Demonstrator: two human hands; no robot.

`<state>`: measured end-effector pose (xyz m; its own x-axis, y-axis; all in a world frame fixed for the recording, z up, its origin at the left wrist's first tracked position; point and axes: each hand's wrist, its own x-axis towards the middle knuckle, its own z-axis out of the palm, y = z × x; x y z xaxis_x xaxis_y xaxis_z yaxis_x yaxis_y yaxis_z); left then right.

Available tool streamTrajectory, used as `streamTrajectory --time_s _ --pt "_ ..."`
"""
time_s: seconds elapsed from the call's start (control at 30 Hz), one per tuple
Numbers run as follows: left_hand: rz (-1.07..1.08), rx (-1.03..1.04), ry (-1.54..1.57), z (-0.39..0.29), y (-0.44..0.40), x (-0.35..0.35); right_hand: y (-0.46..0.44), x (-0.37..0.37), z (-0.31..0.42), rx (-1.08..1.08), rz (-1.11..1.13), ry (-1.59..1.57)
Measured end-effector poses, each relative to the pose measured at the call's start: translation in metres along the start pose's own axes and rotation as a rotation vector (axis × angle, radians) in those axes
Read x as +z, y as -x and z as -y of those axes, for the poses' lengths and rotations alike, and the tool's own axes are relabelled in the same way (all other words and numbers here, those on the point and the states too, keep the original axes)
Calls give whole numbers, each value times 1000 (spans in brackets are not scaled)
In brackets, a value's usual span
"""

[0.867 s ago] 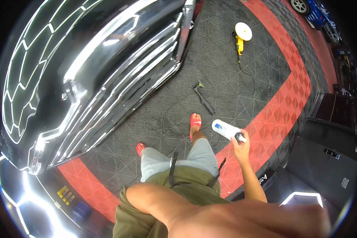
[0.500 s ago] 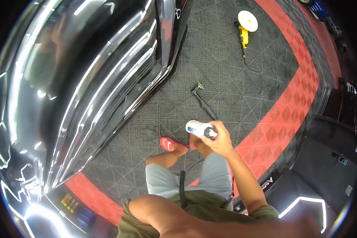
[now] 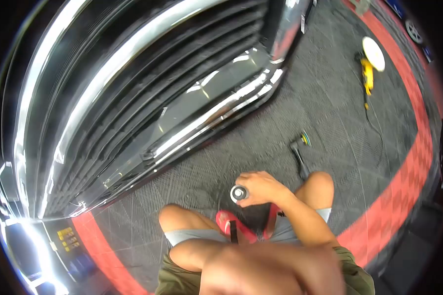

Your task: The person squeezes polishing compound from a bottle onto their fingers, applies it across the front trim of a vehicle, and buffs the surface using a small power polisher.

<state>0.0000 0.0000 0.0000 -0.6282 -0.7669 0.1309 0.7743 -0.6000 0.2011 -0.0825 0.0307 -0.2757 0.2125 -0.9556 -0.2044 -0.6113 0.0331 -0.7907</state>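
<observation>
My right hand is wrapped around a white bottle with a black cap, seen almost straight from above. It hangs over the floor between my knees and the car's front. My left arm is bent across my body, close to the camera and smeared by motion, so its hand and fingers cannot be made out. Ahead stands a glossy black car with a slatted grille and a shiny lower bumper. My knees are bent, above red slides.
A black small-headed polisher lies on the grey tiled floor beside my right knee. Farther off rests a yellow polisher with a white pad and a trailing cord. Red tiles border the floor on the right.
I have lowered into a squat, closer to the car's front. The bottle, earlier tilted with its side showing, now points its cap up at the camera. Both polishers appear farther right.
</observation>
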Motion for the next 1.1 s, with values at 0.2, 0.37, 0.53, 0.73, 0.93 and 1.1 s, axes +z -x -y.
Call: streamTrajectory --time_s 0.2,0.37,0.53,0.73,0.93,1.1 --pt "-357 -293 -363 -54 87 -199 -44 -36 0 -144 -98 -88" --pt "-902 -332 -66 -36 161 -227 -36 -32 67 -357 -237 -260" --pt "-643 254 62 -37 141 -206 -47 -6 96 -688 -62 -160" --pt "-579 700 121 -98 146 -167 -50 -81 104 -589 -630 262" --pt "-459 892 -220 -168 133 -72 -121 -49 160 -446 -667 496" --pt "-286 890 -270 -209 108 -53 -115 -34 205 -1068 -489 135"
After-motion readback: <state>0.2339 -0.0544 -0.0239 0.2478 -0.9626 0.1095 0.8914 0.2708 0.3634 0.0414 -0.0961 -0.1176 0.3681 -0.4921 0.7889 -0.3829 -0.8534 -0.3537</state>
